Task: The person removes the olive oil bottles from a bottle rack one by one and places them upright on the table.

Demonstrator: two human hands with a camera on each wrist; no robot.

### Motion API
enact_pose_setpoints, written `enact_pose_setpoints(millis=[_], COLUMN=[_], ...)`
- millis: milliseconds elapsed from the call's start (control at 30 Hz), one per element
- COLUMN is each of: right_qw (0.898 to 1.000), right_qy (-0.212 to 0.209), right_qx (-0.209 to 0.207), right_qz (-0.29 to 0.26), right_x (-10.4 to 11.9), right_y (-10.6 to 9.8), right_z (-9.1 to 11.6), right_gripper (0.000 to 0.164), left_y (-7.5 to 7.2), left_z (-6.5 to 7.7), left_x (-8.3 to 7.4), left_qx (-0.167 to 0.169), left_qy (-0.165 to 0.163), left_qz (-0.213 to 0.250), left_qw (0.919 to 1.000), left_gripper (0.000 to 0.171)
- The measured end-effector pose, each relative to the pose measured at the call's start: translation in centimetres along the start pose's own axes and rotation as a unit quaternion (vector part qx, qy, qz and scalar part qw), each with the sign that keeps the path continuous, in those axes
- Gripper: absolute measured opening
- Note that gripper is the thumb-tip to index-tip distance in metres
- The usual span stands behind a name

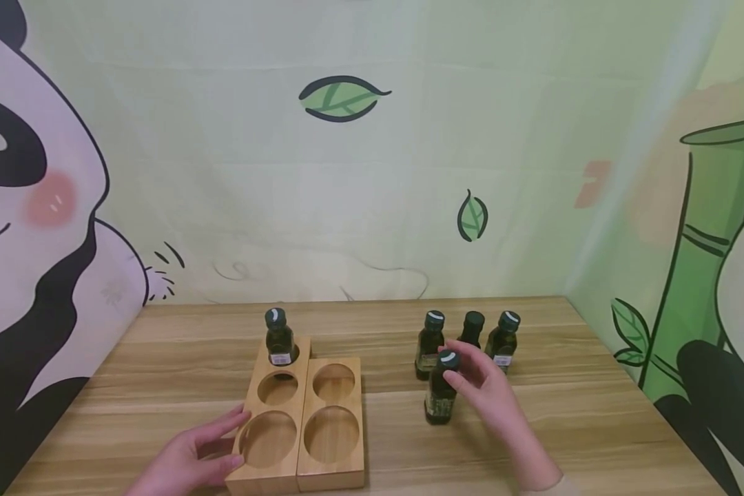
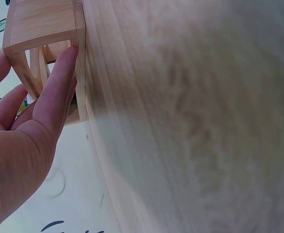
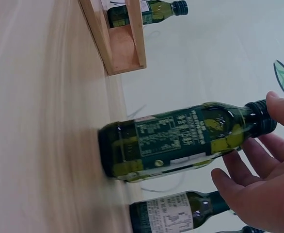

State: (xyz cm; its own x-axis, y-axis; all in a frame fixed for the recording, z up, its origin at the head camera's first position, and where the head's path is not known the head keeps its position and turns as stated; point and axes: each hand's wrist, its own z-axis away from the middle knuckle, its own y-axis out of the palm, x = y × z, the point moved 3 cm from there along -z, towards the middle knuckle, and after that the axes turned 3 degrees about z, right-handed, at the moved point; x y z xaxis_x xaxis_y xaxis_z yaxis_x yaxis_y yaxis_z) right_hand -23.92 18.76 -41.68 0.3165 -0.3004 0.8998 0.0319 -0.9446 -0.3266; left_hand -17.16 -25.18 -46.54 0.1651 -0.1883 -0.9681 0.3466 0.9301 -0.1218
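A two-part wooden rack [image 1: 300,441] with round holes stands left of centre. My left hand [image 1: 195,448] holds its near left edge by thumb and fingers; in the left wrist view, fingers reach to the rack's [image 2: 42,22] open side. My right hand [image 1: 486,389] pinches a dark green glass bottle [image 1: 439,399] at its black cap and neck. In the right wrist view this labelled bottle [image 3: 171,141] has its base at or just over the table; contact is unclear. Another such bottle [image 1: 280,342] stands in the rack's far left hole.
Behind my right hand stand three more dark bottles: a left one [image 1: 430,348], a middle one [image 1: 473,327] and a right one [image 1: 503,342]. They sit close together on the wood-grain table [image 1: 180,365]. A printed panda cloth [image 1: 409,172] hangs behind the table.
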Motion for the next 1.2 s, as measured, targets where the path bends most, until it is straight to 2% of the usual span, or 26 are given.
enact_pose_setpoints(millis=[267, 433, 600, 733, 900, 1000, 1200], right_qw=[0.998, 0.991, 0.977, 0.960, 0.939, 0.932, 0.927], right_qy=[-0.033, -0.056, -0.109, -0.165, -0.232, -0.250, -0.267], right_qx=[0.005, 0.003, 0.000, -0.004, 0.003, 0.013, 0.034], right_qz=[0.061, 0.119, 0.181, 0.228, 0.255, 0.263, 0.260], right_x=[1.3, 2.1, 3.4, 4.8, 6.6, 7.3, 8.0], right_y=[-0.7, -0.9, -0.6, -0.2, 0.8, 1.5, 3.3], right_z=[-0.2, -0.5, -0.8, -1.0, -1.2, -1.4, -1.7], right_gripper=[0.044, 0.044, 0.045, 0.048, 0.051, 0.050, 0.052], left_y=[-0.1, -0.1, -0.1, -0.1, -0.1, -0.1, -0.1], left_z=[0.0, 0.1, 0.1, 0.1, 0.0, 0.0, 0.0], left_x=[0.1, 0.1, 0.2, 0.2, 0.2, 0.2, 0.2], left_qx=[0.007, 0.005, -0.001, 0.001, 0.001, 0.001, 0.008], left_qy=[0.011, 0.016, 0.004, 0.007, 0.007, 0.004, 0.017], left_qz=[-0.003, -0.005, -0.007, -0.007, -0.012, -0.009, -0.008], left_qw=[0.9999, 0.9998, 1.0000, 0.9999, 0.9999, 0.9999, 0.9998], left_gripper=[0.072, 0.071, 0.071, 0.072, 0.072, 0.073, 0.072])
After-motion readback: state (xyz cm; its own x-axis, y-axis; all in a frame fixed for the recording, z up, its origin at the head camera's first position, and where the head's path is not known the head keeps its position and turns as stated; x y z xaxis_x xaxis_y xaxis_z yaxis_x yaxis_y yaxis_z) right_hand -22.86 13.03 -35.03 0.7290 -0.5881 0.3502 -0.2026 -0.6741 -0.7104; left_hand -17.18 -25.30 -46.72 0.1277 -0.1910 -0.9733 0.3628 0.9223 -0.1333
